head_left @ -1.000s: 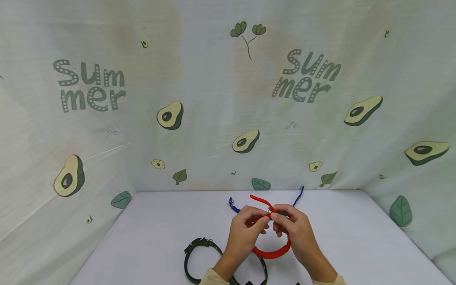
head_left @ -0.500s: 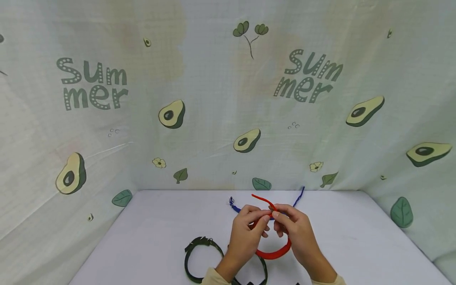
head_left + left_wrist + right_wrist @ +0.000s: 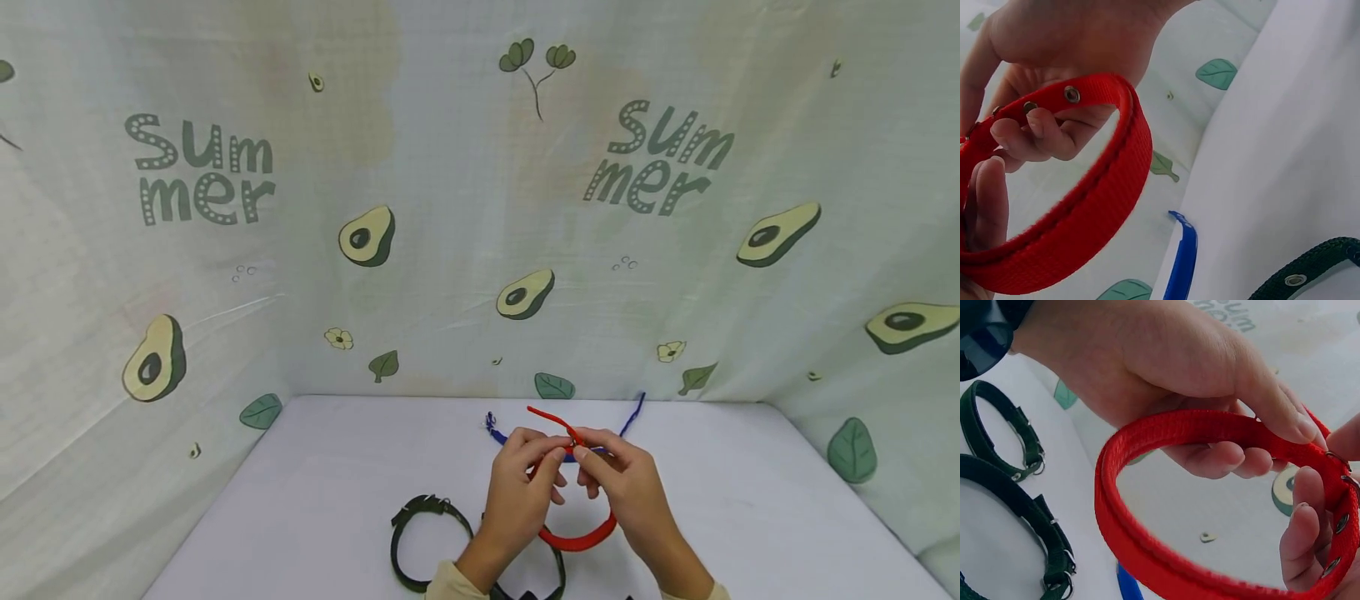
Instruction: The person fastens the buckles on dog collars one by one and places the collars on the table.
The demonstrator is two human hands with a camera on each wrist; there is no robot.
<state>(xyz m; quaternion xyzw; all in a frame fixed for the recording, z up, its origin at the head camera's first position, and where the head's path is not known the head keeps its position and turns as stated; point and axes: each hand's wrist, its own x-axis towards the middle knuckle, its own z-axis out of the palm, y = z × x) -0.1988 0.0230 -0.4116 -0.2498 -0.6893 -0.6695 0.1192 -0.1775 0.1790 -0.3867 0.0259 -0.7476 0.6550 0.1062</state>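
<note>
We hold the red collar (image 3: 577, 533) looped above the white counter (image 3: 315, 500), our left hand (image 3: 517, 492) and right hand (image 3: 630, 487) both pinching its strap near the buckle with curled fingers (image 3: 1297, 540). Behind it lies a blue collar (image 3: 498, 435); two dark green collars (image 3: 408, 542) lie nearer us.

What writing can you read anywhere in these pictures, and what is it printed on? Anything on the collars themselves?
"Summer", split over two lines as "Sum" and "mer": on the left side of the printed backdrop cloth.
"Summer", split the same way and tilted: on the right side of that cloth.
Part of that print shows in the right wrist view, too cropped to read.
Red collar, green collars, blue collar: no writing visible.
</note>
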